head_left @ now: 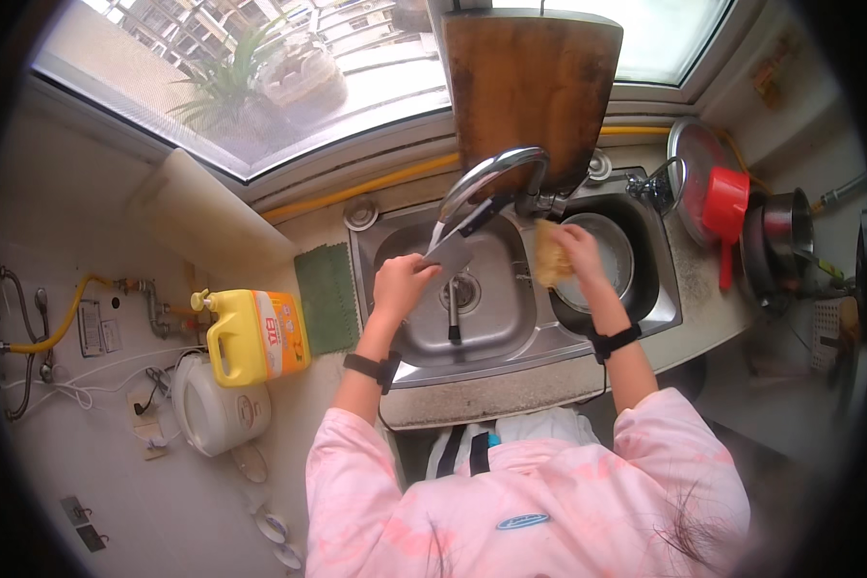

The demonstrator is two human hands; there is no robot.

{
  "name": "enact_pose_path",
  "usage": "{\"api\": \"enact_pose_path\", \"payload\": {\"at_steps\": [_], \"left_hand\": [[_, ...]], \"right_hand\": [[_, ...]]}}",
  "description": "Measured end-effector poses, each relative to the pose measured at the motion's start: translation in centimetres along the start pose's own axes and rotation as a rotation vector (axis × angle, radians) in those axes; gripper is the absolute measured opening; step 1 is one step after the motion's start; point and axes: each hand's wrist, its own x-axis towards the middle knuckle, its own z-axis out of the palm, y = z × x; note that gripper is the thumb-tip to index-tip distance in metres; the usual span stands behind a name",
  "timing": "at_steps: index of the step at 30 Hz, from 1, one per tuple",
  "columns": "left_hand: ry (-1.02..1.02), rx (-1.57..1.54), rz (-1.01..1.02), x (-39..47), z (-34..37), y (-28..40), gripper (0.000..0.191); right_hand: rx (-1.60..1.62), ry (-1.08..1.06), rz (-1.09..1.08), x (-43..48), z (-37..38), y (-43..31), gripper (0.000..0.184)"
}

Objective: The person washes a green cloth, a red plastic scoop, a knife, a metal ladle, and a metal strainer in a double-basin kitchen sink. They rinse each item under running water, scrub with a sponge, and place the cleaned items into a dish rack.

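My left hand point(403, 283) grips the metal blade of a kitchen knife point(448, 256) by its end, and the black handle points up and away. Water runs from the curved chrome faucet point(493, 163) close to the blade. In my right hand point(582, 254) is a yellowish-tan cloth or sponge point(551, 259), held over the divider between the basins. Below the knife, the left steel basin point(502, 325) holds a slim tool point(454, 311) with a dark end, lying across the drain. A round metal bowl point(618, 249) sits in the right basin.
A wooden cutting board point(535, 87) stands upright behind the faucet. Left of the sink are a green mat point(326, 296), a yellow detergent jug point(260, 339) and a white lidded container point(224, 408). To the right are a red ladle point(726, 202) and metal pots point(787, 224).
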Motion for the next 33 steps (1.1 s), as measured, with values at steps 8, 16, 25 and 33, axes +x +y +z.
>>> {"api": "enact_pose_path", "payload": {"at_steps": [8,16,25,33], "left_hand": [[-0.147,0.007,-0.31,2.5,1.1,-2.3,0.066],[-0.109,0.086,-0.367,-3.2,0.5,-6.7,0.062],[0.005,0.18,-0.529,-16.4,-4.9,-9.6,0.06],[0.01,0.217,-0.596,-20.1,-3.7,-10.0,0.057]], "right_hand": [[-0.308,0.362,-0.291,3.8,-4.0,3.2,0.038],[-0.597,0.486,-0.563,10.3,1.4,1.2,0.037],[-0.503,0.932,-0.439,9.8,-2.1,3.6,0.025],[-1.946,0.176,-0.609,16.6,-2.8,1.0,0.011]]}}
